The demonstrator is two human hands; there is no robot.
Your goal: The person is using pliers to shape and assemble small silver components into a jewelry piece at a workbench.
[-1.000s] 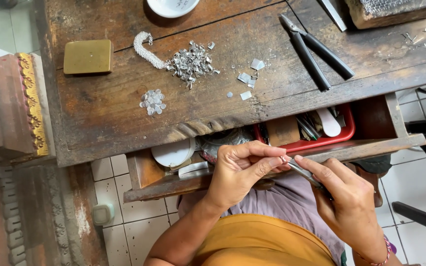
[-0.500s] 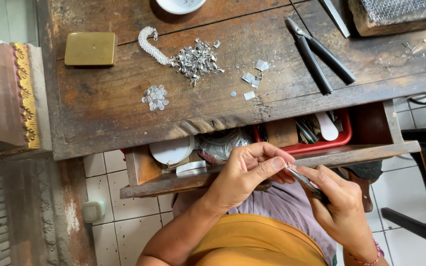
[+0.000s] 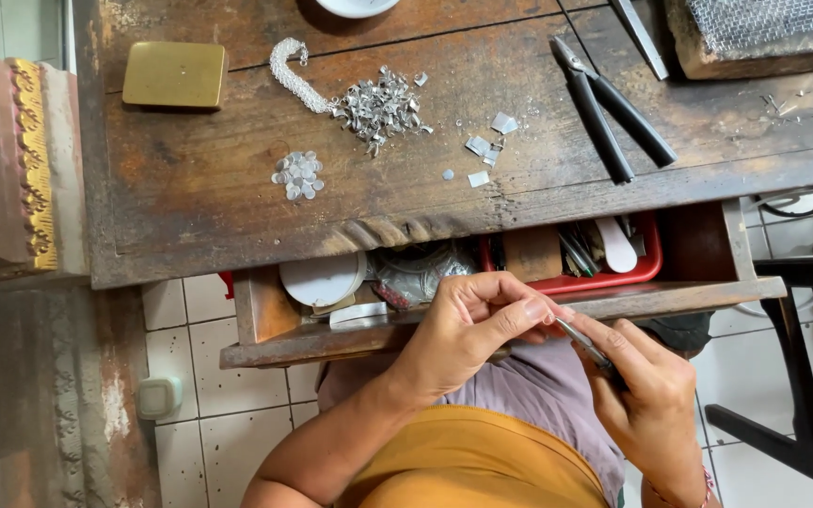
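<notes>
The left hand is curled over the front edge of the open drawer, its thumb and forefinger pinched together at their tips; whatever sits between them is too small to make out, though it may be a tiny piece of metal. The right hand grips a slim metal tool, probably tweezers, between thumb and fingers. The tool slants up and to the left, and its tip meets the left hand's pinched fingertips, so the point of contact lies just below the drawer's front rail and above the person's lap.

Inside the drawer sit a red tray with small tools and a round white lid. On the worn wooden bench above lie a heap of silver scraps, a cluster of small silver discs, a few flat silver offcuts, black-handled pliers and a brass block, all well apart from both hands.
</notes>
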